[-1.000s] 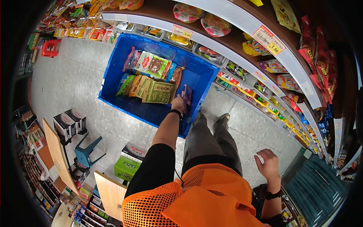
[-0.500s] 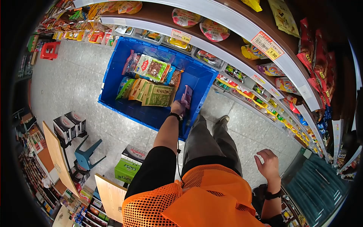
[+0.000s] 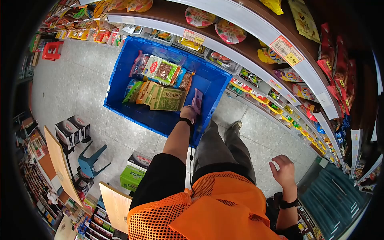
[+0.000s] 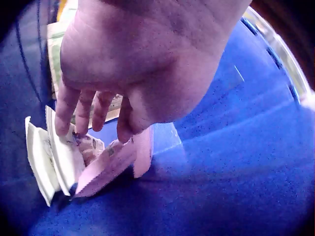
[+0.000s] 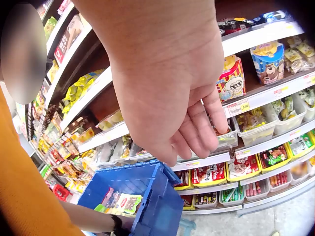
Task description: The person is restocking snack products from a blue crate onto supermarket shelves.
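In the head view my left hand [image 3: 188, 113] reaches down into a blue crate [image 3: 156, 124], near its right end. It grips a pink packet [image 3: 197, 100] standing against that side. The left wrist view has the thumb and curled fingers at the top of the pink packets [image 4: 106, 169], with pale packets [image 4: 64, 157] beside the fingertips. Left of the hand lie green-and-tan snack bags [image 3: 167, 99] and a bag with a clear window [image 3: 162, 69]. My right hand [image 3: 285, 172] hangs at my side, fingers relaxed and holding nothing.
Shelves [image 3: 256, 60] packed with snacks run along the crate's far side. On the floor are a blue stool [image 3: 91, 162], black-and-white cartons [image 3: 72, 131], a green carton [image 3: 133, 177] and a red stool [image 3: 53, 51]. Wooden boards [image 3: 62, 168] stand at the lower left.
The pink packet stands a little straighter, and my left hand has shifted only slightly with it. The right hand keeps its place; the head view sways a little.
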{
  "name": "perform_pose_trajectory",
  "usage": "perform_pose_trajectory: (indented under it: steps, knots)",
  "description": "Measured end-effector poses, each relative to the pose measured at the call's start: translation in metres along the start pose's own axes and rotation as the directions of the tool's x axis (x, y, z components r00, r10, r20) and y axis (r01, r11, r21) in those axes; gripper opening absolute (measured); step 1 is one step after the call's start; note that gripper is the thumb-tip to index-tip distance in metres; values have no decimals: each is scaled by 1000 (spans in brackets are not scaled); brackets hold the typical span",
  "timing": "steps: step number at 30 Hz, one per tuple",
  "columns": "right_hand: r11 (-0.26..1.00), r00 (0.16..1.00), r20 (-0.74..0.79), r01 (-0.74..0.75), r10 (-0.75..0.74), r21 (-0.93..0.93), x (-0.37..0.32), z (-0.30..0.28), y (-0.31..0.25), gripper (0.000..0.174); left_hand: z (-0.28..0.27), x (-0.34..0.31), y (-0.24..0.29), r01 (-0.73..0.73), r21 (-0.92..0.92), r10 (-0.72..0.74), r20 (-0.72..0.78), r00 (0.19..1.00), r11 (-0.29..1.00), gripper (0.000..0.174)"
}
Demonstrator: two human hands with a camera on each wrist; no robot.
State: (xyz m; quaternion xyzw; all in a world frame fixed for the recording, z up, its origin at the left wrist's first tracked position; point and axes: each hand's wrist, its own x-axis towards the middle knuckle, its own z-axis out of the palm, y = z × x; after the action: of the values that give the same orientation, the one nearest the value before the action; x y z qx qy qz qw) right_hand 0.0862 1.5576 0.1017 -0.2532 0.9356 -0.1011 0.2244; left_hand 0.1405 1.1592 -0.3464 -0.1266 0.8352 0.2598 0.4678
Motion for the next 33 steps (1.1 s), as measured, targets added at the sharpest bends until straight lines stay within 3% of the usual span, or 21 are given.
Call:
perform_pose_trajectory:
  steps: [1,2,3,4,6,7,8,9,10,12,13,15,19,21,22,24,25,29,32,33]
  knots:
    - [1000,1000,0,-7,7,-6,0,0,0,13,8,13,-11,1,0,-1,-1,1000,1000,35]
    - [1000,1000,0,-5,5,-5,0,-1,-1,13,27,35,-26,144,-432,-136,51,989,890,31]
    - [1000,1000,1,-8,8,-2,1,-2,-2,13,22,30,-25,264,-767,-232,154,960,584,28]
    - [1000,1000,2,-11,11,0,1,-3,-2,13,17,24,-26,263,-768,-232,153,961,584,28]
    - [1000,1000,-1,-11,11,3,2,-4,-4,13,8,14,-29,330,-834,-280,221,934,443,28]
    - [1000,1000,-4,-12,12,6,2,-5,-4,13,10,11,-34,329,-833,-279,221,935,444,28]
    - [1000,1000,-5,-13,13,6,1,-6,-4,13,9,4,-42,24,-499,-75,-83,994,866,31]
    - [1000,1000,-7,-15,15,10,1,-6,-3,13,5,-5,-43,-254,45,257,-234,938,966,34]
    - [1000,1000,-11,-17,17,16,1,-6,-3,13,-2,-9,-39,-253,47,257,-235,937,966,34]
    - [1000,1000,-11,-18,18,17,1,-5,-3,13,-13,-16,-28,37,-233,-58,-84,995,972,33]
    - [1000,1000,-9,-19,20,14,1,-4,-3,13,-15,-21,-20,40,-233,-60,-83,995,972,33]
    - [1000,1000,-6,-10,10,14,2,-2,-3,13,-10,-21,-11,284,-485,-400,-153,904,827,37]
    - [1000,1000,-4,-7,7,10,2,0,-3,13,-15,-20,-5,255,-409,-346,-165,924,876,43]
    - [1000,1000,8,-20,20,11,-1,2,0,13,-40,-31,1,278,-504,-314,13,949,818,59]
    - [1000,1000,14,-26,25,15,-2,4,1,12,-38,-24,-1,280,-504,-314,18,949,817,59]
    - [999,999,26,-45,45,10,-4,6,1,12,-30,-11,-6,349,-504,-412,-15,911,790,63]
    - [998,997,33,-66,66,7,-5,7,1,12,-74,-68,24,311,-584,-340,62,938,750,61]
    - [998,996,49,-68,68,4,-6,11,3,12,-9,6,-5,402,-598,-501,1,865,693,54]
    - [997,995,66,-81,81,0,-6,11,2,12,-29,-5,9,436,-631,-460,138,877,642,45]
    - [997,994,66,-83,83,-3,-6,11,1,12,-41,-14,16,468,-706,-445,237,864,532,44]
